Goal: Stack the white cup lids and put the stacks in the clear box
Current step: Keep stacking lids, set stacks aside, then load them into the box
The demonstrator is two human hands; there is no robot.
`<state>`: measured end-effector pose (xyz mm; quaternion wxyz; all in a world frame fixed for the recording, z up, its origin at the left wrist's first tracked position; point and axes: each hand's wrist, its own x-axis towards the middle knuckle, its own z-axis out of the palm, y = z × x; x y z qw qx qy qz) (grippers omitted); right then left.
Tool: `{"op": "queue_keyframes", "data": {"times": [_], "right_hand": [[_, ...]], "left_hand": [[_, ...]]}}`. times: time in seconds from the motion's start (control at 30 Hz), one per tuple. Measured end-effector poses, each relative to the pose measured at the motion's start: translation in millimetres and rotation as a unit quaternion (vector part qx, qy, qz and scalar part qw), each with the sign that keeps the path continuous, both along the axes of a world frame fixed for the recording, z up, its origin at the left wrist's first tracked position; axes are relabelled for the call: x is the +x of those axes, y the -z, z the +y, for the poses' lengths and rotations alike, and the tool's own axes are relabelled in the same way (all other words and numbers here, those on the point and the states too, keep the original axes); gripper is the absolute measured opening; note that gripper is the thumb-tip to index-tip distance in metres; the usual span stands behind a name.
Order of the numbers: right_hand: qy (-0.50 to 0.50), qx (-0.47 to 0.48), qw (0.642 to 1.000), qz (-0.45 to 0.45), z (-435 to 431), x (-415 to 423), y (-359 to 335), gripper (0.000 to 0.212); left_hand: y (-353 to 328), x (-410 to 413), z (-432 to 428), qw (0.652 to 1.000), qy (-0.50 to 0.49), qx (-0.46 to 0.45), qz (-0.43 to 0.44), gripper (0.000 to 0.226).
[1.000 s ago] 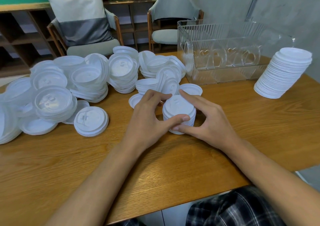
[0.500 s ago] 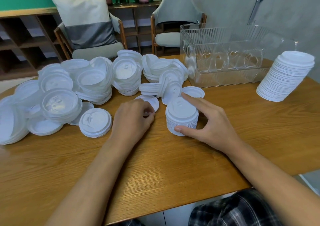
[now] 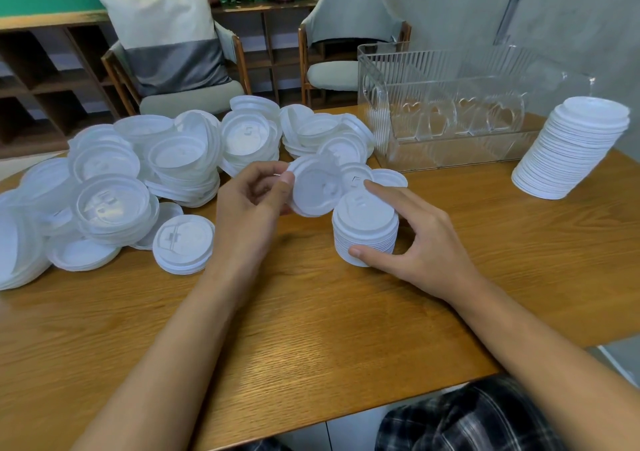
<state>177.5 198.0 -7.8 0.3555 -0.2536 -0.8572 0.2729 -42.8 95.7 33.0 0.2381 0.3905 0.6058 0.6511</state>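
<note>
White cup lid point(image 3: 317, 187) is off the bench point(image 3: 311, 329), tilted, just above and left of the short stack point(image 3: 365, 232). The left grip point(image 3: 256, 201) pinches it by the left rim alone, thumb and fingers curled.

That rim-only hold looks like the main risk. The thin plastic can flex or swivel, so the lid may land skewed and sit proud instead of nesting. Pressing it home off-centre could then shove the short stack sideways or tip it. The right grip point(image 3: 426, 246) brackets that stack: its thumb presses the near base, its forefinger lies across the far top edge, and the other fingers curl round behind. That forefinger is in the path of the incoming lid. If it lifts late the lid will catch on it, and if the whole grip lets go early the stack is free to slide on the smooth wood.

The loose pile point(image 3: 173, 159) lies just left of and beyond the left grip, close enough that a wide elbow or wrist swing might set it slumping. Well right of the right grip a tall stack point(image 3: 571, 149) leans visibly, so a jolt to the bench may topple it. The clear box point(image 3: 388, 69) stands beyond the right grip and, as far as I can tell, holds no lids yet.

Both forearms reach forward low over the wood, wrists angled inward.
</note>
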Motion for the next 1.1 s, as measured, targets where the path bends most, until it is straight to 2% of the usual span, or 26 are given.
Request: {"op": "queue_keyframes", "data": {"times": [0.1,0.2,0.33,0.43,0.5,0.6,0.7,0.8,0.9,0.97,1.1], "right_hand": [[-0.001,-0.008,1.0,-0.004,0,0,-1,0.087],[0.001,-0.012,1.0,-0.005,0,0,-1,0.084],[0.004,-0.013,1.0,-0.007,-2,0,-3,0.086],[-0.002,-0.03,1.0,-0.008,-2,0,-5,0.094],[-0.006,-0.034,0.999,-0.007,-3,0,-6,0.094],[-0.01,-0.016,1.0,-0.005,-4,0,-5,0.088],[-0.008,-0.003,1.0,-0.007,-4,0,-4,0.083],[-0.009,0.002,1.0,-0.013,-4,0,-4,0.081],[-0.015,0.004,1.0,-0.016,-4,0,-4,0.081],[-0.02,0.006,1.0,-0.011,-4,0,-5,0.081],[-0.024,-0.002,1.0,-0.007,-4,1,-5,0.085]], "left_hand": [[-1,0,1,0.99,0.051,-0.001,-0.132,0.021],[-3,-2,3,0.968,0.076,0.018,-0.237,0.021],[-3,3,4,0.948,0.113,0.01,-0.298,0.027],[2,8,5,0.954,0.153,-0.006,-0.259,0.037],[5,9,5,0.965,0.16,-0.015,-0.208,0.033],[10,12,6,0.99,0.123,-0.041,-0.047,0.024],[18,16,6,0.987,0.092,-0.07,0.115,0.021],[13,16,4,0.981,0.113,-0.089,0.127,0.033],[5,16,-2,0.968,0.22,-0.07,0.103,0.06],[2,17,-4,0.957,0.262,-0.055,0.113,0.064],[5,16,-1,0.96,0.241,-0.06,0.132,0.068]]}}
